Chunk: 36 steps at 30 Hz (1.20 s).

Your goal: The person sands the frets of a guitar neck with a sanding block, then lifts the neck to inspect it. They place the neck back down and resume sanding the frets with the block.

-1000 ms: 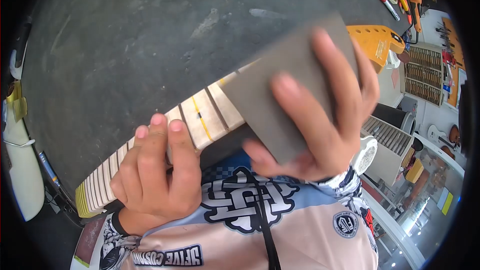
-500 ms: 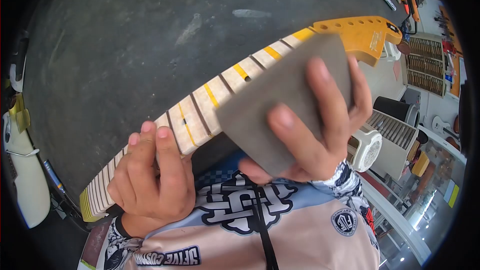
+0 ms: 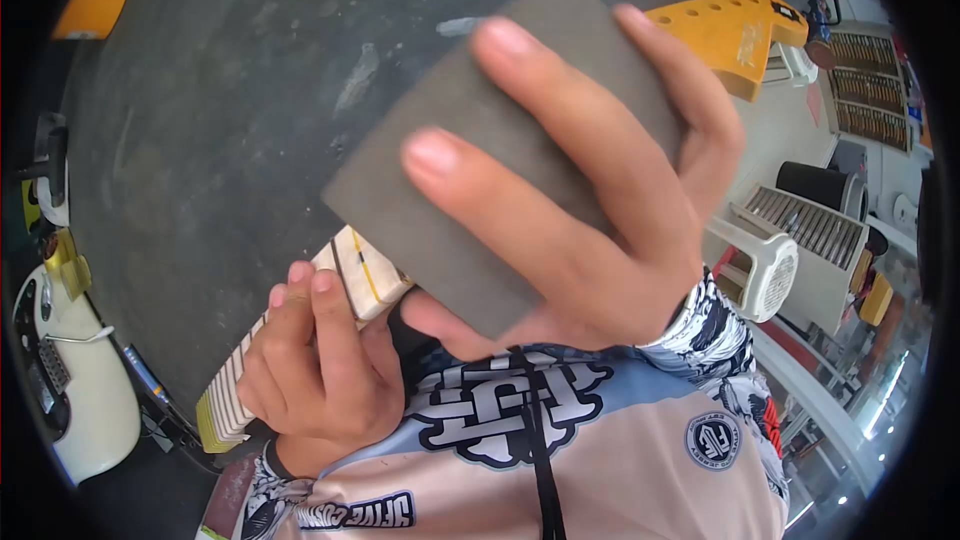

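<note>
A guitar neck (image 3: 362,278) runs diagonally, its yellow headstock (image 3: 735,35) at the upper right and its striped, yellow-ended part at the lower left. My left hand (image 3: 320,370) is wrapped round the lower part of the neck, fingertips on its far edge. Over the middle of the neck is a flat grey sheet or pad (image 3: 450,200), held by my right hand (image 3: 590,190) with fingers spread across its top and the thumb at its near edge. The pad hides most of the fretboard; whether it touches the wood cannot be made out.
A dark work surface (image 3: 230,110) lies beneath. At the left are a white guitar body (image 3: 95,410), a blue pen-like tool (image 3: 145,370) and an orange object (image 3: 90,10). A white stool (image 3: 768,275) and a rack of files (image 3: 800,230) stand at the right.
The grey pad and my right hand have moved leftward and nearer the camera, covering more of the fretboard. My left hand keeps its hold on the neck. The whole view has shifted a little.
</note>
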### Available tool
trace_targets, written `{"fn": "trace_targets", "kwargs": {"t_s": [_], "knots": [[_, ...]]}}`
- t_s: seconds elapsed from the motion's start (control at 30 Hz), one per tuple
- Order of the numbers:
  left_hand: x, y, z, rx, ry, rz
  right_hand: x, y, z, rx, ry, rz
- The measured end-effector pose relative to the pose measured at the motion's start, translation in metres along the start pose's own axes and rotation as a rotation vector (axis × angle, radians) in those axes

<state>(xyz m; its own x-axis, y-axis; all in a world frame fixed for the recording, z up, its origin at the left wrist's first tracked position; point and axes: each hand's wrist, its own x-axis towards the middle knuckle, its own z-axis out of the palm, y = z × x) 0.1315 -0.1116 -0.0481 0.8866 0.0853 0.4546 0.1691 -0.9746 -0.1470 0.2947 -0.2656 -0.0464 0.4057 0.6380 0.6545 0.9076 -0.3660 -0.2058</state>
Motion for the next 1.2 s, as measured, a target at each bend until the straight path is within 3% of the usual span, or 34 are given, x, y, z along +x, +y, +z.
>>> {"fn": "trace_targets", "kwargs": {"t_s": [0.43,0.73,0.9,1.1,1.2], "knots": [[0.001,0.004,0.001,0.033,0.021,-0.013,-0.002,0.005,0.006,0.041,0.086,0.04],[0.002,0.003,0.001,0.042,0.01,-0.028,-0.071,-0.011,-0.021,-0.031,0.183,0.034],[0.003,0.001,-0.001,0.015,0.013,-0.023,-0.045,-0.005,-0.016,-0.028,0.07,0.026],[-0.003,0.001,0.004,0.037,0.032,-0.031,0.002,0.001,0.017,0.035,0.165,0.046],[-0.003,-0.001,0.004,0.036,0.036,-0.008,-0.019,-0.003,0.005,-0.011,0.179,0.064]]}}
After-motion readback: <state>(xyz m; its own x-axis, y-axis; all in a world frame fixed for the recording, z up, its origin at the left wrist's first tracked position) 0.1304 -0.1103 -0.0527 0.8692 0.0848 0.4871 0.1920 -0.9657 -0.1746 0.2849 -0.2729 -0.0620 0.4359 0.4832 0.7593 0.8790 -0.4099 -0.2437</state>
